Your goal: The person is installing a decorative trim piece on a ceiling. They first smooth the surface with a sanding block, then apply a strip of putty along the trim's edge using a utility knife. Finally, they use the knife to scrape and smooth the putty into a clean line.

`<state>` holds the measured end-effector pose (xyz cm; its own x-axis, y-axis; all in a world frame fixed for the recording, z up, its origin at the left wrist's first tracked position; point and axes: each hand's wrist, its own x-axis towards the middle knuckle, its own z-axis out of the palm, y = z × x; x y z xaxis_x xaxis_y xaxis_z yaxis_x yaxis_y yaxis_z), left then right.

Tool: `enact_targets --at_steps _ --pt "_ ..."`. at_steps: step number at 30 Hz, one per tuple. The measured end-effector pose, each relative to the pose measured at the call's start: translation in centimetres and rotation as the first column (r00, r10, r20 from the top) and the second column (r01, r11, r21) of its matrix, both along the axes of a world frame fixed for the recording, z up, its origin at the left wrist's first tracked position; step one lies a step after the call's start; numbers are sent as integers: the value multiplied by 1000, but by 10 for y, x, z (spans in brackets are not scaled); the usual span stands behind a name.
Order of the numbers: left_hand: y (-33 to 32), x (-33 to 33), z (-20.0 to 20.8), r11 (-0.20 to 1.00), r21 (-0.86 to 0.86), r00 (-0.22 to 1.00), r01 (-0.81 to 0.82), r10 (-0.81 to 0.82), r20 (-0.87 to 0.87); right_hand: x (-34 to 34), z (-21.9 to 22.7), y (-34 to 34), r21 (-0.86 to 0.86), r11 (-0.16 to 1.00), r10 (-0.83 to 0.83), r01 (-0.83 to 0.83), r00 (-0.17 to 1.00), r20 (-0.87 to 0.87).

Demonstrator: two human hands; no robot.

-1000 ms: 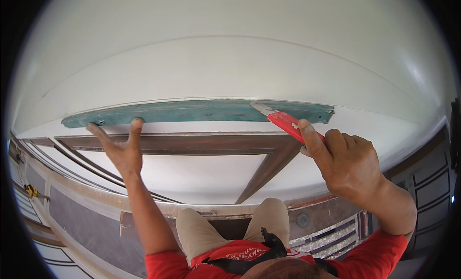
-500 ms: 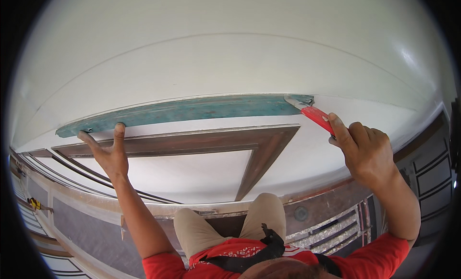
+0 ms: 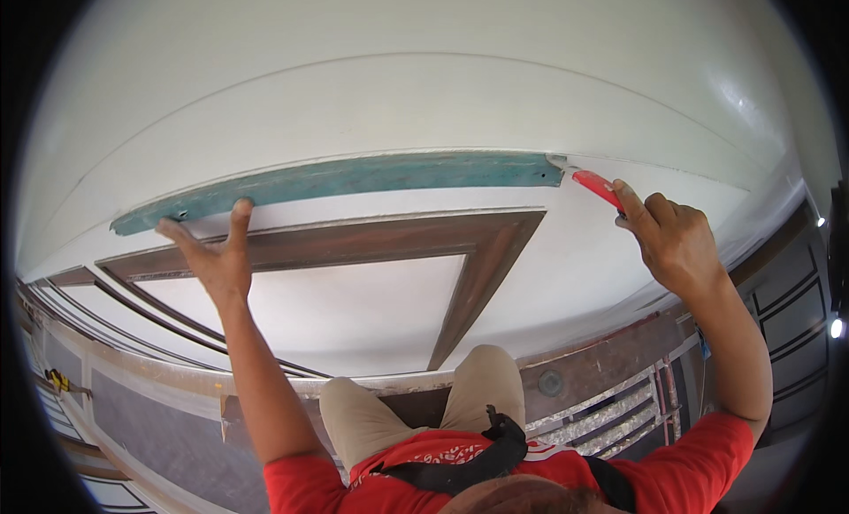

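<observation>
A long teal strip (image 3: pixel 371 178) lies along the white wall surface (image 3: pixel 424 98), just under a thin ridge. My left hand (image 3: pixel 217 257) is open, thumb and fingers spread, with the fingertips on the strip's lower edge near its left end. A knife with a red handle (image 3: pixel 597 187) is gripped in my right hand (image 3: pixel 676 244). Its pale metal blade (image 3: pixel 557 163) reaches the strip's right end; whether it touches is hard to make out. That end has a small dark hole.
Below the strip is a brown frame moulding (image 3: pixel 354 249) around a white panel. My knees in beige trousers (image 3: pixel 482 386) face the wall's foot. A slatted opening (image 3: pixel 610 421) is at lower right. A person in yellow (image 3: pixel 60 380) is far off at left.
My right hand has shifted slightly right and up, and the knife now sits at the strip's end rather than across it. The ragged right tip looks different, squarer. The left hand has moved slightly right.
</observation>
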<state>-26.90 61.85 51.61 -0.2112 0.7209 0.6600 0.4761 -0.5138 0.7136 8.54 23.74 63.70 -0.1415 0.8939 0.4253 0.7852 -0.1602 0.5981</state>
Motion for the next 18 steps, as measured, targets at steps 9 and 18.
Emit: enact_targets --at_steps 9,18 --pt "3 4 -2 999 -34 999 18 -20 -47 -53 22 1 -21 990 -136 136 990 28" --pt "-1 1 1 993 -88 997 76 -74 18 -166 32 92 112 949 313 -296 928 -200"
